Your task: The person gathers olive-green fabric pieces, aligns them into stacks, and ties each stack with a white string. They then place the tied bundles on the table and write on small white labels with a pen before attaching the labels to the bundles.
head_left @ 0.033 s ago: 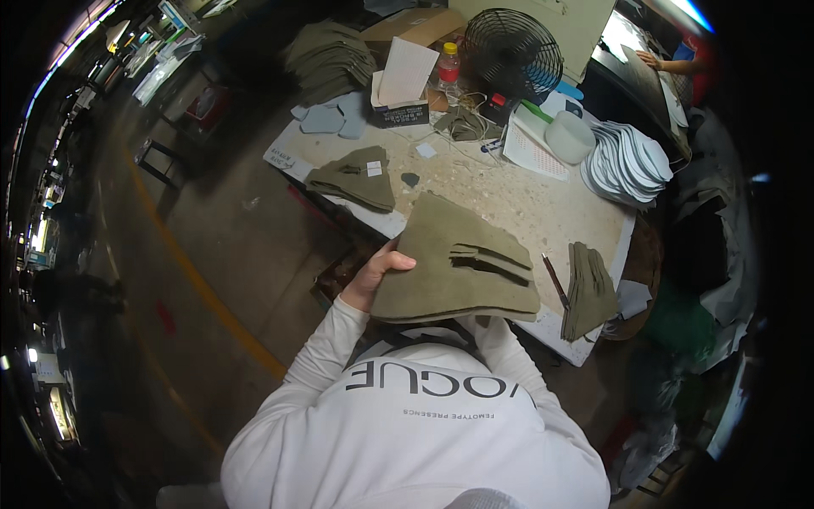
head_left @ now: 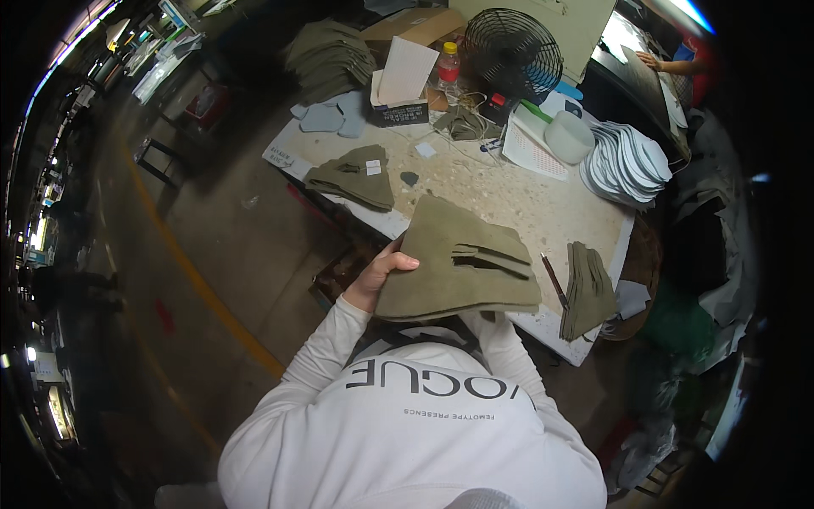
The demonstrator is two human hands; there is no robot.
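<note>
My left hand (head_left: 381,278) is closed on the left edge of a stack of olive-green fabric pieces (head_left: 432,271), thumb on top. The stack is held just off the table's near edge, in front of my chest. A long slot with loose strips is cut into its right part. My right sleeve (head_left: 507,343) goes under the stack, and that hand's fingers are hidden beneath it. On the table to the right lies a smaller pile of olive pieces (head_left: 587,293) beside a pen (head_left: 554,280). Another olive pile (head_left: 352,178) with a white label lies on the left.
The speckled table (head_left: 475,199) carries a small box with papers (head_left: 400,110), a red bottle with yellow cap (head_left: 448,64), a black fan (head_left: 513,55), a tape roll (head_left: 570,137) and stacked white sheets (head_left: 623,165). A co-worker's hand (head_left: 651,61) shows at the far right.
The fabric stack in my left hand has shifted very slightly up and to the right, and its near edge sits a little higher. The things on the table lie as before.
</note>
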